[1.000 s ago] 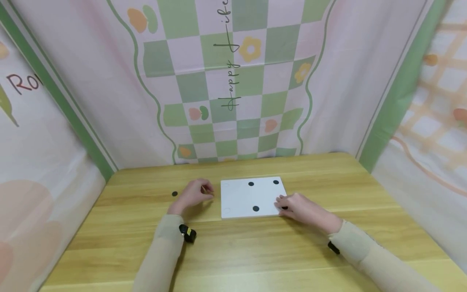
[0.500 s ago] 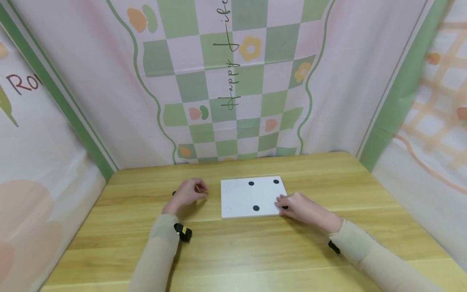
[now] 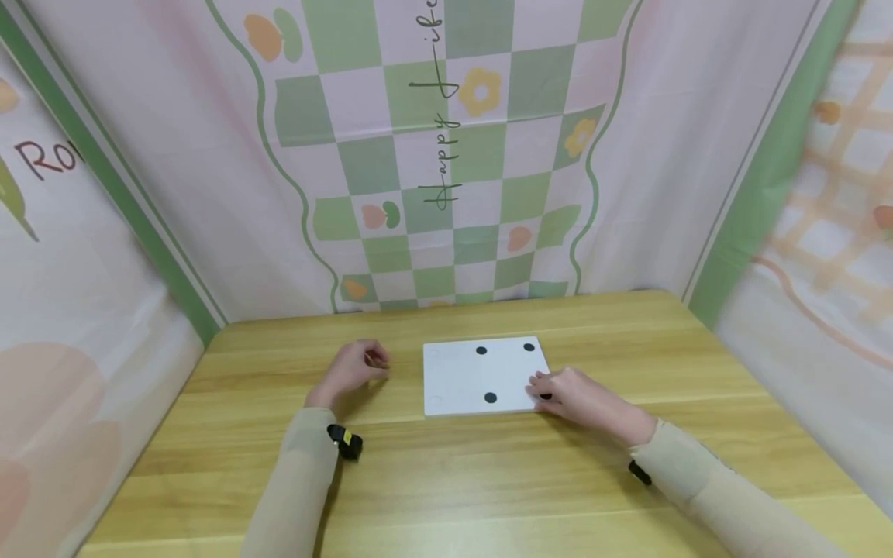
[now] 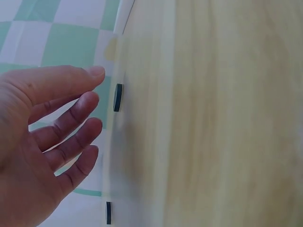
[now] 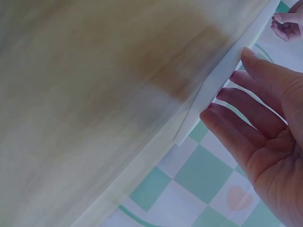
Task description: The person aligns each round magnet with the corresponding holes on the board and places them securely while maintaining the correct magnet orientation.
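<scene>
My left hand (image 3: 345, 370) hovers over the table left of the white board, fingers loosely bent and nothing held. In the left wrist view a small black disc (image 4: 118, 97) lies on the wood just past the thumb and index fingertips. A second black disc (image 4: 109, 213) lies lower in that view; the hand hides both discs from the head view. The flat white board (image 3: 456, 380) has several black round spots on top and faint circle outlines at its left corners. With its fingertips, my right hand (image 3: 575, 395) rests on the board's near right corner, partly covering a black spot (image 3: 546, 395).
The wooden table (image 3: 446, 480) runs to a checkered curtain (image 3: 418, 170) at the back, with more curtains at both sides. Black devices are strapped at both wrists, such as the left wrist camera (image 3: 345, 442).
My left hand has drawn back leftward from beside the board. It now hides the black disc that showed left of it earlier. The right hand and the board have stayed put.
</scene>
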`<state>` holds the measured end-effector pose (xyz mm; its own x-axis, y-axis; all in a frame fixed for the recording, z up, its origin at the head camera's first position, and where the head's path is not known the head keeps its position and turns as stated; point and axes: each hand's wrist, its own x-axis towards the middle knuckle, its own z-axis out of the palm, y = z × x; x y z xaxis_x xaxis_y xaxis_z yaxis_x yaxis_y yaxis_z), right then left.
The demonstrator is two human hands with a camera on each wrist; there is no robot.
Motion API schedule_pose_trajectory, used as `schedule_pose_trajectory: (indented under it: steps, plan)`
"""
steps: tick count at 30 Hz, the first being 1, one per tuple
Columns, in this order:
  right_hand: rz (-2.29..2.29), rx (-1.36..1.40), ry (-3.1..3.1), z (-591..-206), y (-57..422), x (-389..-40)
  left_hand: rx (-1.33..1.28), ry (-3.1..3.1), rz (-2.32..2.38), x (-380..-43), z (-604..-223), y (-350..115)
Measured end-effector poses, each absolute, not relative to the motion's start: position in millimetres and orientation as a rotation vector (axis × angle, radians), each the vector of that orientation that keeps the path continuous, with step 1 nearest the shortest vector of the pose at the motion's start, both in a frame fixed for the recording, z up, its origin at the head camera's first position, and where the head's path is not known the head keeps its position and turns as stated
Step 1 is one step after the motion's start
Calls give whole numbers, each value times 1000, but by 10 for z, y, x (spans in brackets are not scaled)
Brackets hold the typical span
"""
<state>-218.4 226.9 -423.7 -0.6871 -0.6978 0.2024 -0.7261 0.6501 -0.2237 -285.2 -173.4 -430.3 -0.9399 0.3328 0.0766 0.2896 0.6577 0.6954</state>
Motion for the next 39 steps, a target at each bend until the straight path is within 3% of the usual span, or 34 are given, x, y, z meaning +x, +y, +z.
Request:
schedule_pose_trajectory:
  steps: [39]
  plan:
    - [438,1204,-2764,-4225,2256,-2182,273,2778,1185,-2904,-4374,-1790]
